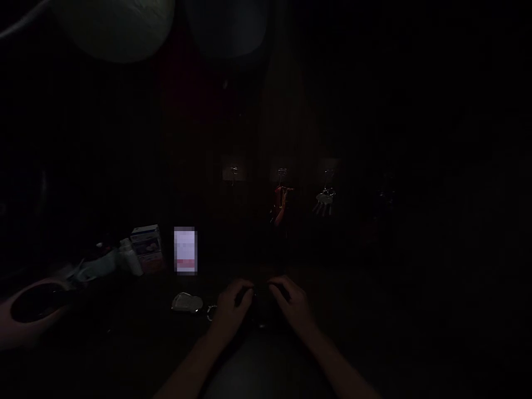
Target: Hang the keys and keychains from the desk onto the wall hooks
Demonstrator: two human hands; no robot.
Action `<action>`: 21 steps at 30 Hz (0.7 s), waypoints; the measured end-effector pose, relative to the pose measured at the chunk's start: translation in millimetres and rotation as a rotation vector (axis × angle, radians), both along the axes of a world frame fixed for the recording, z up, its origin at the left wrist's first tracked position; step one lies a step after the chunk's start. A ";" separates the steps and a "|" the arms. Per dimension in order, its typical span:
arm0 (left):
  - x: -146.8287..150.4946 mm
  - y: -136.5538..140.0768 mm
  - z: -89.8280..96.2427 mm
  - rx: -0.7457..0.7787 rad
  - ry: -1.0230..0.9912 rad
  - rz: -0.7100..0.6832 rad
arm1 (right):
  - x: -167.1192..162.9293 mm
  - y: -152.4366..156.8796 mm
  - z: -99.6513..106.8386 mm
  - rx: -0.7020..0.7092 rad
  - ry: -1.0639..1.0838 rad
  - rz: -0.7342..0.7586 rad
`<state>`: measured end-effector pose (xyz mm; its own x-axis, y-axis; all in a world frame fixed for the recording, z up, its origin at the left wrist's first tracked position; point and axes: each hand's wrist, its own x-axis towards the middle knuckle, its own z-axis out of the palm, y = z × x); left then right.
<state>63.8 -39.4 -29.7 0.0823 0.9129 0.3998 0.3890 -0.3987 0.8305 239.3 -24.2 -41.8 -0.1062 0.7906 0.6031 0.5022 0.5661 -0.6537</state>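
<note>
The scene is very dark. My left hand (235,300) and my right hand (292,302) are held low in the middle, facing each other with a narrow gap between the fingertips. On both, the fingers are curled and the thumb lies close to them. Something dark seems to be between the hands, but its shape is lost in the shadow. Just left of my left hand lie a small metal ring (211,312) and a flat, rounded silvery object (187,303). A lit screen (185,251), blurred out, stands behind them.
At the left are a small box (146,247), a white bottle (131,258) and a pink-rimmed dark object (37,305). Behind, a bunch of keys (325,200) and a reddish item (281,206) hang from hooks. Pale rounded shapes (120,27) hang above.
</note>
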 end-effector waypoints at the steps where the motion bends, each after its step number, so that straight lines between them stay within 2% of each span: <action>1: -0.1 -0.8 1.5 -0.021 -0.020 0.009 | 2.3 1.9 -1.3 -0.019 -0.017 -0.002; 8: -2.1 -2.5 8.8 -0.162 -0.194 0.063 | 16.3 17.7 -19.4 -0.136 -0.125 -0.007; 15: -13.4 8.8 13.0 -0.085 -0.269 0.128 | 18.0 22.0 -24.8 -0.184 -0.160 0.016; 18: -18.0 13.9 23.8 -0.109 -0.325 0.147 | 18.3 21.9 -24.8 -0.181 -0.149 0.041; 21: -22.3 20.7 43.1 -0.088 -0.354 0.149 | 18.2 21.1 -24.4 -0.181 -0.148 0.042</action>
